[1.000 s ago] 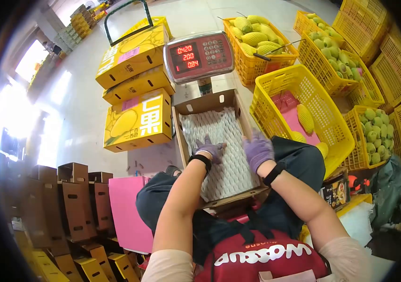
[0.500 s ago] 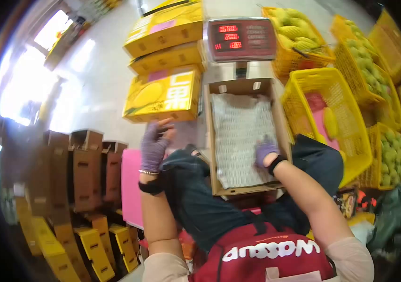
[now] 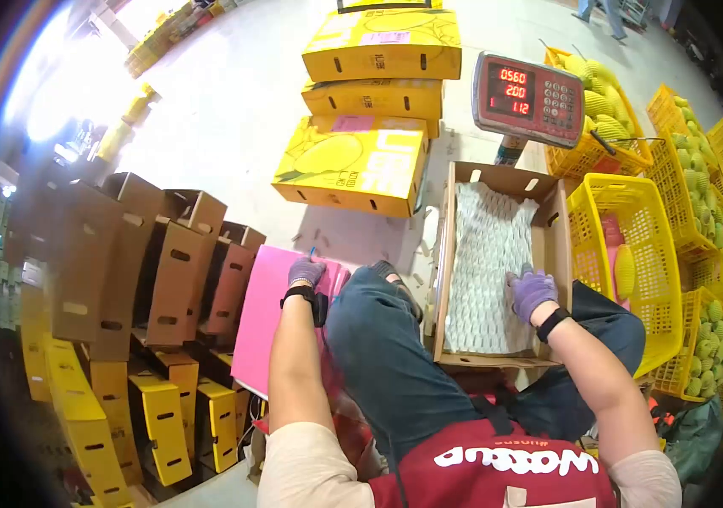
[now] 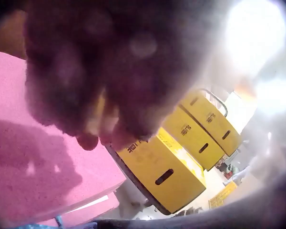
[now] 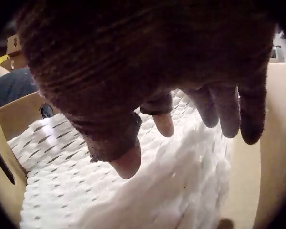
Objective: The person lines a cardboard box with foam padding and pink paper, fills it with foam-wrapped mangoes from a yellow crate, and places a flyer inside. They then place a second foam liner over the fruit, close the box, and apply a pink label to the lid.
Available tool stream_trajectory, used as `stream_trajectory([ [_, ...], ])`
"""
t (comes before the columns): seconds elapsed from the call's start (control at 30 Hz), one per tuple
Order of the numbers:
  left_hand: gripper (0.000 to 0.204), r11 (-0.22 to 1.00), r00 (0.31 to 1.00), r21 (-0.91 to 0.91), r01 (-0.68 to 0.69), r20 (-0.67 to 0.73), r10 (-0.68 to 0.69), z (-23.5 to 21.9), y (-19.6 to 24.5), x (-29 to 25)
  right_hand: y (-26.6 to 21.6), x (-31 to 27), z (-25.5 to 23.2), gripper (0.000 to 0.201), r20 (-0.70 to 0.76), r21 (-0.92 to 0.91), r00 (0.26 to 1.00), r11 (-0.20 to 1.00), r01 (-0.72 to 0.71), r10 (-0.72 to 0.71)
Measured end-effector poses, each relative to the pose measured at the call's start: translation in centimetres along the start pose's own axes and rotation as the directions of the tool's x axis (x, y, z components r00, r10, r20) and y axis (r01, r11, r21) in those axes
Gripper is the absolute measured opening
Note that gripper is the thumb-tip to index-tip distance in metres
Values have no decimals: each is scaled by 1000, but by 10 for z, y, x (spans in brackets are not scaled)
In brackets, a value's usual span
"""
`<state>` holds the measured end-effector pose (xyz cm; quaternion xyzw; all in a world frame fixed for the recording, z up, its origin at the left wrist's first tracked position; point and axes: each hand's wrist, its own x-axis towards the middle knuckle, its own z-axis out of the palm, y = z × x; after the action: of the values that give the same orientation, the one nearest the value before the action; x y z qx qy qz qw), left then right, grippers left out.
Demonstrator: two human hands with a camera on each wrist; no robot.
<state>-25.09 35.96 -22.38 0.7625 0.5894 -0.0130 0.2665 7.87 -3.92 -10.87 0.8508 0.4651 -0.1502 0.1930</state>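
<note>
Box (image 3: pixel 551 254) on the lap holds white foam netting (image 3: pixel 490 262); right hand (image 3: pixel 532 292) rests spread on it. Left of box, left hand (image 3: pixel 305 272) touches pink foam sheets (image 3: pixel 264 313), fingers loosely bent, grip unclear. Risk: several sheets lift together; netting bunches under the palm.

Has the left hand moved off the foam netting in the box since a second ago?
Yes. The left hand has left the box and gone out to the person's left, now resting on the pink sheets beside the knee.
</note>
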Motion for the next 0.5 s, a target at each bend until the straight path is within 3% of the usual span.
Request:
stream_trajectory([
  [0.03,44,989,995,121,81,50,-88,-2,9,-2,1,4,-3,54,97,78,994,995,-54,46],
  [0.07,48,959,981,246,144,93,-171,-1,24,-3,7,16,18,46,61,98,995,992,-85,79],
  [0.1,56,971,998,232,48,19,-54,14,11,11,11,27,34,41,68,77,994,993,-86,81],
  [0.13,60,974,991,214,70,100,-93,24,-6,30,17,29,44,36,79,57,994,995,-85,80],
  [0.17,60,925,953,380,19,273,-131,19,0,40,19,28,43,31,62,70,996,995,-74,69],
  [0.2,58,937,980,348,22,177,-88,27,-9,42,16,27,40,27,43,86,998,995,-58,55],
  [0.27,55,924,973,374,86,169,-159,13,7,28,9,37,46,24,14,21,981,980,-196,196],
  [0.33,52,931,983,348,110,99,-154,16,5,21,1,37,27,32,-74,125,970,967,-221,231],
  [0.4,50,930,988,358,89,85,-128,22,4,24,-7,28,-11,33,-110,47,985,991,-126,130],
  [0.43,48,928,992,364,79,60,-108,23,3,24,-9,33,-5,36,-162,49,980,993,-108,115],
  [0.5,45,952,997,296,77,-14,-77,24,-1,13,-8,44,-3,70,-34,50,996,995,-86,88],
])
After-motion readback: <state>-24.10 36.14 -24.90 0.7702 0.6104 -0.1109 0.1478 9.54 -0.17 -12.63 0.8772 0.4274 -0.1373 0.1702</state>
